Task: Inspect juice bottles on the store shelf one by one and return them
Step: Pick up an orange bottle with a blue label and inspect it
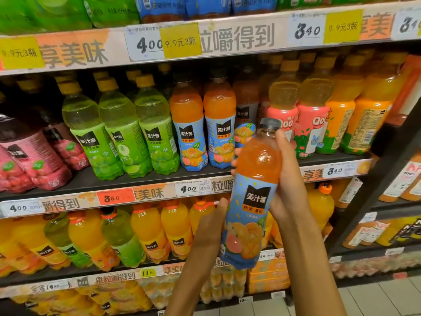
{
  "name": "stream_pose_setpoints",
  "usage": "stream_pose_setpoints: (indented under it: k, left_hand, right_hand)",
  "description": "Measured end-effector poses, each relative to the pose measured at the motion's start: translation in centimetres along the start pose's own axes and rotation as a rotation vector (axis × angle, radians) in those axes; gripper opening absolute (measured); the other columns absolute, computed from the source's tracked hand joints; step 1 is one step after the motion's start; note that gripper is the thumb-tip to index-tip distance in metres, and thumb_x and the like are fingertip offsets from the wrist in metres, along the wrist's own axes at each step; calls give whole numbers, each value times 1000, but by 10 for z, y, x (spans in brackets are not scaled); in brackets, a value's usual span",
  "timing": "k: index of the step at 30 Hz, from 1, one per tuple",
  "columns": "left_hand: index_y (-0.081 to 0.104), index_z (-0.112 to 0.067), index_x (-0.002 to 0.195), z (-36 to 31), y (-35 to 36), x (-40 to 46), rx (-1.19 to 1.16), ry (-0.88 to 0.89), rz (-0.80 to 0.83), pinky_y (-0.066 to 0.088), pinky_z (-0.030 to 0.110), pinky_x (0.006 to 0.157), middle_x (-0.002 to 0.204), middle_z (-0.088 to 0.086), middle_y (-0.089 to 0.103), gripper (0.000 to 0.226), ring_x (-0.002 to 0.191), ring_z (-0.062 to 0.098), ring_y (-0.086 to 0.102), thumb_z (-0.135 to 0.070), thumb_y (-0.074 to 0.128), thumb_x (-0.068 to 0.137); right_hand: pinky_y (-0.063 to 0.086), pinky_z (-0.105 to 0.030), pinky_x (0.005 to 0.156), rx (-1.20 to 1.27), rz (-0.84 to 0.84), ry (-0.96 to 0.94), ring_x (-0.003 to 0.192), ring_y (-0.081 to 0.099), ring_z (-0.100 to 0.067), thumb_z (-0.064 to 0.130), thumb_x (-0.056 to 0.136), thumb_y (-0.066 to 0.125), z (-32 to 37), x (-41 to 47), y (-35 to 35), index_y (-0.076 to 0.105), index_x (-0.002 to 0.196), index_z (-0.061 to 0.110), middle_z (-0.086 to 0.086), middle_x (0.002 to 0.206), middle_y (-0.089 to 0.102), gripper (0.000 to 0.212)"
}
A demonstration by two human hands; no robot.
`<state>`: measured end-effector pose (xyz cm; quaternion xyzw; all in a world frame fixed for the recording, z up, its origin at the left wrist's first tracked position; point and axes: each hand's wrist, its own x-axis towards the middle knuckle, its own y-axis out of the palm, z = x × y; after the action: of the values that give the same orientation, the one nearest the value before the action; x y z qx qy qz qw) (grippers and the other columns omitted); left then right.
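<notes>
I hold an orange juice bottle (252,192) with a blue fruit label and a dark cap in front of the shelves, label facing me, tilted slightly right. My right hand (286,176) wraps its upper half from the right. My left hand (211,222) grips its lower left side, thumb on the label. Two matching blue-label bottles (205,128) stand on the middle shelf (127,179) just left of the held bottle, with a gap in the row behind it.
Green grape bottles (120,131) and pink bottles (32,156) fill the shelf's left. Qoo bottles (305,119) and orange bottles (364,115) stand right. Orange juice rows (148,233) sit below. A second shelf unit (391,215) juts out at the right; tiled floor (376,297) shows beneath.
</notes>
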<state>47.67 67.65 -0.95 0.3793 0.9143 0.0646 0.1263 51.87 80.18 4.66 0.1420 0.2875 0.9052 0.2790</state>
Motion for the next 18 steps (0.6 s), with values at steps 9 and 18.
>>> stream_pose_setpoints:
  k: [9,18]
  left_hand:
    - [44,-18,64,4,15,1,338,350,-182,33,13,50,48,-16,43,47,48,0,39,-65,44,67]
    - [77,-24,74,-16,4,-22,-17,-4,115,56,39,79,81,10,75,48,76,24,71,-54,40,76]
  right_hand:
    - [55,-22,59,-168,-51,10,72,73,-13,53,76,58,1,4,1,75,80,15,-6,79,75,42]
    - [59,-42,74,-20,91,81,85,71,-30,53,71,66,0,3,0,67,108,5,-19,96,71,61]
